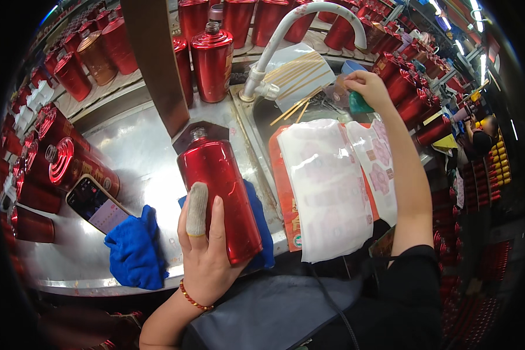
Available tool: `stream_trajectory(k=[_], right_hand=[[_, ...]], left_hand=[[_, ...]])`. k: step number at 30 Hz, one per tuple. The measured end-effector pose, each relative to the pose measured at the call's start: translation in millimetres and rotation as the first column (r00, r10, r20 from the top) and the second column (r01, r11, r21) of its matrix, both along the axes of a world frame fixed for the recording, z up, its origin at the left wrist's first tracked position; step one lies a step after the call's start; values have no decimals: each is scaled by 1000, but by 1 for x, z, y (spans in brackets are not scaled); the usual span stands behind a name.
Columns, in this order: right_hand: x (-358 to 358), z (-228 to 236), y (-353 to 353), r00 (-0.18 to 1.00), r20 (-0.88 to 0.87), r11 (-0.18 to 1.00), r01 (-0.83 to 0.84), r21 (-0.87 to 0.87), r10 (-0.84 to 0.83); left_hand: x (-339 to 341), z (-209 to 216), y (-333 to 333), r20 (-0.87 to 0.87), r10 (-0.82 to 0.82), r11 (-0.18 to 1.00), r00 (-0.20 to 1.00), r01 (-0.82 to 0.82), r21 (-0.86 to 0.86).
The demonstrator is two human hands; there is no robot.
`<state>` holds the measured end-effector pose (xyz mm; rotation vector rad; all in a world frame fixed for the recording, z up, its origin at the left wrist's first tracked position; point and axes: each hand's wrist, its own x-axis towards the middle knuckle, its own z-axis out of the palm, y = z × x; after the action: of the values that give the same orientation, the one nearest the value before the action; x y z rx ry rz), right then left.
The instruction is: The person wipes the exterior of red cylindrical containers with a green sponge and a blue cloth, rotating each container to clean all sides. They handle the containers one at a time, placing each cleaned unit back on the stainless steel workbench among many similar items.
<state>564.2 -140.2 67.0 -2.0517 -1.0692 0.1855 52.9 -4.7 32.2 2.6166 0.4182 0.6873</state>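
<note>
My left hand [207, 256] holds a shiny red glass bottle [217, 198] with a bare threaded neck. The bottle lies tilted over a folded blue cloth [261, 227] on the steel counter. A knitted grey finger cover sits on one of its fingers; the thumb is hidden. At the far right of the sink, my right hand [368, 90] is closed at a small green object [360, 103], whose kind I cannot make out. Between my arms, white sheets [326, 192] with faint pink prints lie on a red board [286, 198]. More pink-printed sheets [376, 157] lie beside them.
A white curved tap [268, 61] arches over the sink, where wooden sticks [297, 73] rest on a pale sheet. A phone [94, 204] leans near a crumpled blue cloth [135, 251]. A brown post [154, 64] rises behind. Red bottles [212, 61] crowd the shelves around.
</note>
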Motion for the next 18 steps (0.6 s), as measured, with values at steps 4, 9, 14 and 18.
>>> stream_trajectory(k=[4, 9, 14, 18], right_hand=[[-88, 57, 2, 983, 183, 999, -5, -39, 12], [-188, 108, -5, 977, 183, 991, -92, -96, 108], [-266, 128, 8, 872, 347, 938, -324, -118, 345], [-299, 144, 4, 794, 350, 866, -484, -130, 496]], left_hand=[[-6, -4, 4, 72, 15, 999, 997, -11, -47], [-18, -18, 13, 94, -51, 939, 994, 80, -333], [-15, -18, 20, 132, -38, 946, 991, 78, -315], [-12, -21, 23, 159, -84, 938, 984, 132, -322]])
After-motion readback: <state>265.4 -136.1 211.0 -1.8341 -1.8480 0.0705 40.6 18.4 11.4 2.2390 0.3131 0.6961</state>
